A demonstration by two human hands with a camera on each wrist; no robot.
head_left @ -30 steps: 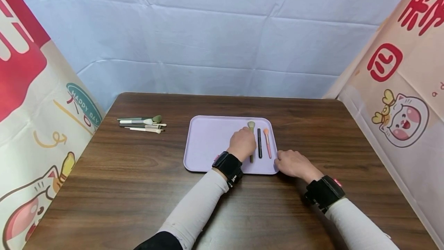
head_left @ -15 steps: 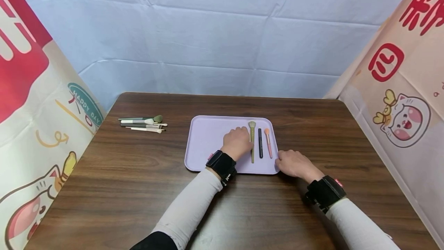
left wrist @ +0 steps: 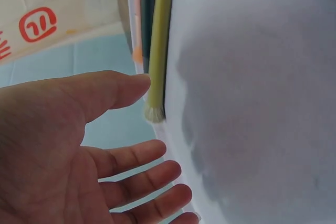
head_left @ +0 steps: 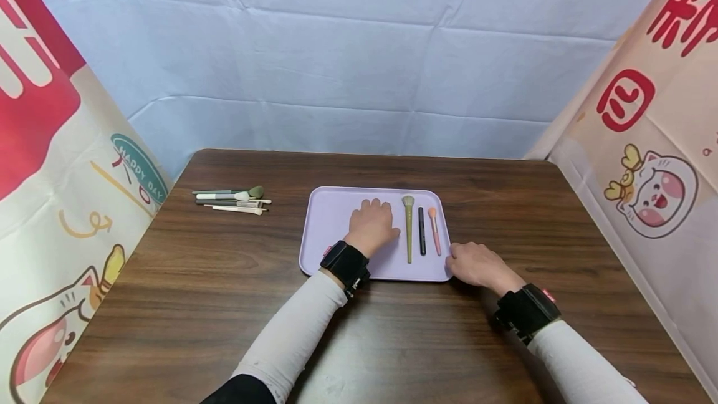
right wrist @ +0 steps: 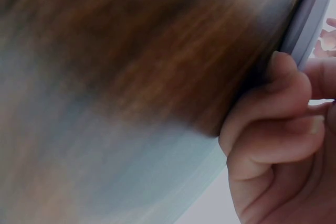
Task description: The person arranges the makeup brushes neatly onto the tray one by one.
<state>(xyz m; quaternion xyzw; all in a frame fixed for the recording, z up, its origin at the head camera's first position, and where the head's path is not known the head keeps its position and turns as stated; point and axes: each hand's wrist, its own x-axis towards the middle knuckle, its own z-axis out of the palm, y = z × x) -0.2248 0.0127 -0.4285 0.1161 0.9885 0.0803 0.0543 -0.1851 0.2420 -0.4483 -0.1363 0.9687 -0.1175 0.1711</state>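
My left hand point(head_left: 371, 224) is over the purple tray point(head_left: 331, 217) with its fingers spread and nothing in them. Just right of its thumb lies a makeup brush with an olive handle point(head_left: 408, 229); in the left wrist view the thumb overlaps that brush point(left wrist: 159, 51). Beside it on the tray are a slim black brush point(head_left: 422, 231) and a pink brush with an orange head point(head_left: 434, 231), all roughly parallel. At the tray's right front corner, my right hand point(head_left: 477, 265) pinches the rim point(right wrist: 304, 40) between thumb and curled forefinger, the other fingers bent beneath.
Several more makeup brushes point(head_left: 232, 195) lie in a loose bunch at the left of the brown wooden table point(head_left: 224, 267). A pale blue cloth point(head_left: 336, 61) hangs behind the table, and printed sheets point(head_left: 645, 204) stand along both sides.
My left hand has let go of the olive brush, leaving it on the tray, and has shifted left while its fingers spread. The right hand keeps its place at the tray's corner.
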